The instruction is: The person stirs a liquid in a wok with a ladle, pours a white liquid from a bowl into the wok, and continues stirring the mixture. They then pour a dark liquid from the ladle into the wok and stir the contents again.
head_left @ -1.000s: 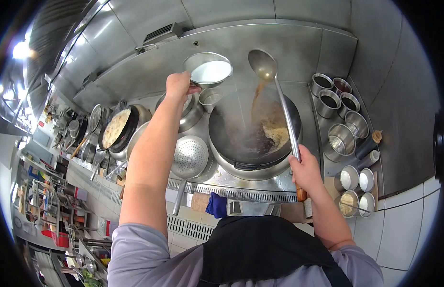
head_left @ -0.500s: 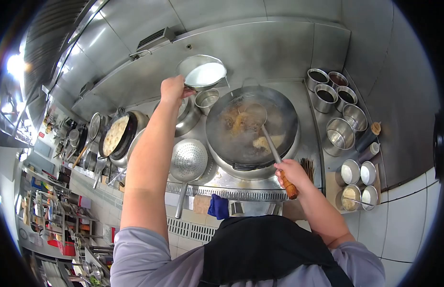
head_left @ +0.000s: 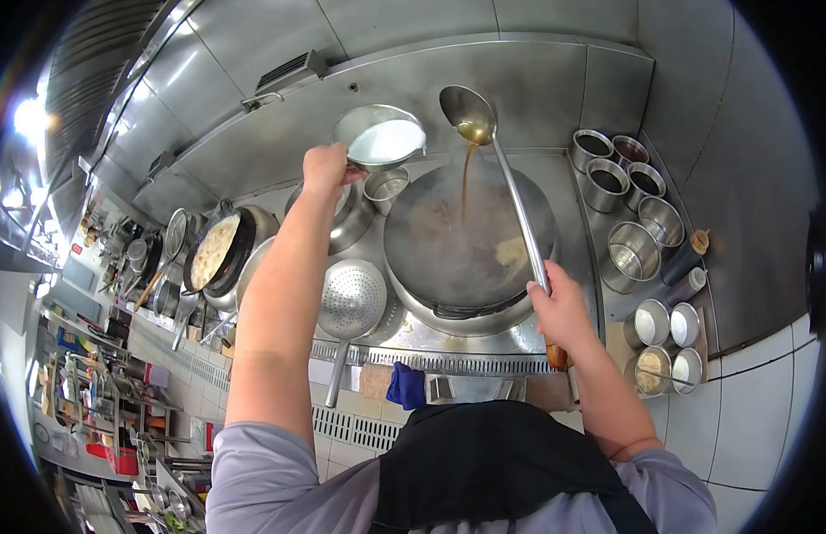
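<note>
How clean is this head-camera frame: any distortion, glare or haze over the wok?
Head view: strong fisheye with black corners, and the steel back wall looks bowed. A blown-out lamp glares at upper left. Steam hazes the round dark wok and softens its contents. The long steel ladle in the right hand and the steel bowl with white contents in the left hand look sharp.
</note>
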Available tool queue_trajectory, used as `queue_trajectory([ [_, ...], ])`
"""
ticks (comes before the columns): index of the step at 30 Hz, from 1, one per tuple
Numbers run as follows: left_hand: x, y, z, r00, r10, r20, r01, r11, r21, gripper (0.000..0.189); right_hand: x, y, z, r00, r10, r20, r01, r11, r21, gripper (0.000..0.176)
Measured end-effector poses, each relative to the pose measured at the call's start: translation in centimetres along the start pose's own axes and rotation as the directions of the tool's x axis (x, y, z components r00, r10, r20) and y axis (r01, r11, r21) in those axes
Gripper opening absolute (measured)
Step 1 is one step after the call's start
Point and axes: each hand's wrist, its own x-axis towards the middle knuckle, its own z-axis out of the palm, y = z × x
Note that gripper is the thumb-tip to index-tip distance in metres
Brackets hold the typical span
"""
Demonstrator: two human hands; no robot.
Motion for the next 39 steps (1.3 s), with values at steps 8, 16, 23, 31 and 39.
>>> queue_trajectory([
  [8, 0.1, 0.2, 0.2, 1.0, 0.012, -0.005, -0.013, 0.999, -0.048, 0.013, 3.8, 9.2, 2.3, 0.987, -0.075, -0.143, -0.006, 0.868, -0.497, 0.028],
  [16, -0.4, 0.5, 0.5, 1.0, -0.001, -0.014, 0.001, 0.999, -0.042, 0.014, 1.6, 6.9, 2.6, 0.817, 0.317, 0.481, -0.558, 0.643, 0.524, 0.016],
  [23, -0.3, -0.1, 0.1, 0.999, -0.031, 0.009, 0.032, 0.998, -0.052, 0.019, 1.3, 2.9, 0.8, 0.906, 0.27, 0.327, -0.38, 0.859, 0.343, 0.018],
  [31, -0.1, 0.2, -0.1, 1.0, -0.014, 0.015, 0.014, 1.0, -0.022, 0.02, 0.0, 0.9, -1.0, 1.0, 0.008, 0.005, -0.008, 1.0, 0.022, 0.025],
  [39, 0.1, 0.5, 0.3, 1.0, -0.012, -0.007, 0.011, 1.0, -0.02, 0.018, 3.4, 7.1, 0.1, 0.991, 0.08, -0.108, -0.13, 0.782, -0.609, 0.035],
])
